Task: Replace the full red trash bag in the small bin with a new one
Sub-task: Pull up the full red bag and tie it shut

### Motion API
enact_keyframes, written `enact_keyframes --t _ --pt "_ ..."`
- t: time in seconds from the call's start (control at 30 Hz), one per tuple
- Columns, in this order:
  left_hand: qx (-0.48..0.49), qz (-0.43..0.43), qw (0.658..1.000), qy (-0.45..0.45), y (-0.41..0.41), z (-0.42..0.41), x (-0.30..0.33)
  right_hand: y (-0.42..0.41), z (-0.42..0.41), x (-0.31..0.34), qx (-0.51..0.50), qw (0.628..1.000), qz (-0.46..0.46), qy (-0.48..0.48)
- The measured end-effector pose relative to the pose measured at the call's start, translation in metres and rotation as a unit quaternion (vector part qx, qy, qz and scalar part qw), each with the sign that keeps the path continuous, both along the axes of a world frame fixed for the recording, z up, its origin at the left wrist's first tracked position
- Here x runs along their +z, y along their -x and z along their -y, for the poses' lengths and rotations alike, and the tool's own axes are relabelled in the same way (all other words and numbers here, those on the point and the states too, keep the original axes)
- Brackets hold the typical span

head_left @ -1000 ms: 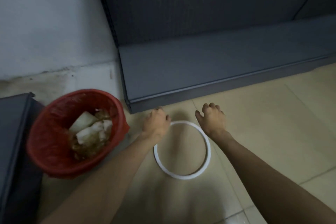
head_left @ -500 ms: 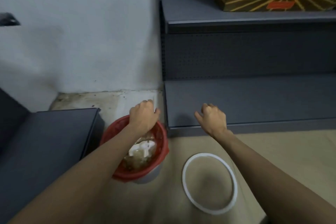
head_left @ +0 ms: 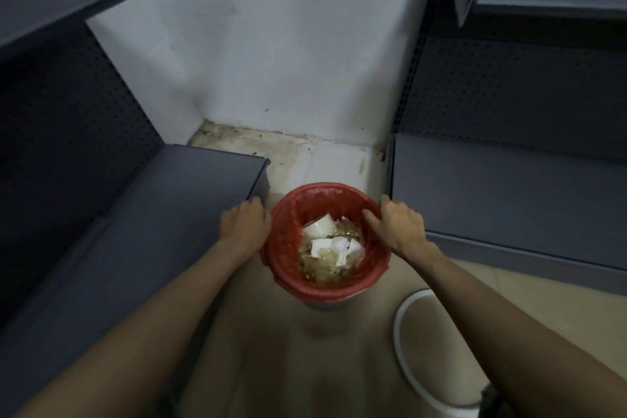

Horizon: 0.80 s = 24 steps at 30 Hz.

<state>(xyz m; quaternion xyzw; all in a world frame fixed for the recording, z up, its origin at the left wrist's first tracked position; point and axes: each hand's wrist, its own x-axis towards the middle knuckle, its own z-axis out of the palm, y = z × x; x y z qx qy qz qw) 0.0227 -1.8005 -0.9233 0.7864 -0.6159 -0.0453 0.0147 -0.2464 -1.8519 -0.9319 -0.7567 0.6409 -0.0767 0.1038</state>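
The red trash bag (head_left: 283,248) lines a small pale bin (head_left: 325,305) standing on the floor between two shelf units. Its edge is folded over the bin's rim. White paper and yellowish waste (head_left: 330,253) fill it. My left hand (head_left: 243,226) rests against the bag's left rim, fingers curled down over the edge. At the right rim my right hand (head_left: 397,224) has its thumb inside the bag and its fingers outside. Whether either hand has pinched the plastic is unclear. No new bag is in view.
A white plastic ring (head_left: 407,360) lies on the tiled floor at the lower right, partly under my right forearm. Dark grey shelf units stand left (head_left: 152,231) and right (head_left: 509,197) of the bin. A stained white wall (head_left: 288,61) closes the corner behind.
The view has swung from the ring to the bin. Both hands have left the ring on the floor and moved onto opposite sides of the bag's rim.
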Motion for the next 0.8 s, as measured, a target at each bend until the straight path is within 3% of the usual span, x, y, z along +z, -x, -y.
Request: enact_keyframes --t 0.37,0.6,0.8 --pt "0.097 -0.167 0.976 -0.097 -0.012 -0.01 -0.061 0.012 -0.02 -0.034 -0.145 0.969 0.159 -0.122" --pt "0.128 -0.263 0.952 -0.09 -0.019 -0.01 -0.096 0.025 -0.023 -0.066 -0.194 0.871 0.377 -0.249" --pt "0.208 -0.341 0.915 -0.056 -0.021 -0.011 -0.122 0.029 -0.021 -0.078 -0.182 0.853 0.411 -0.265"
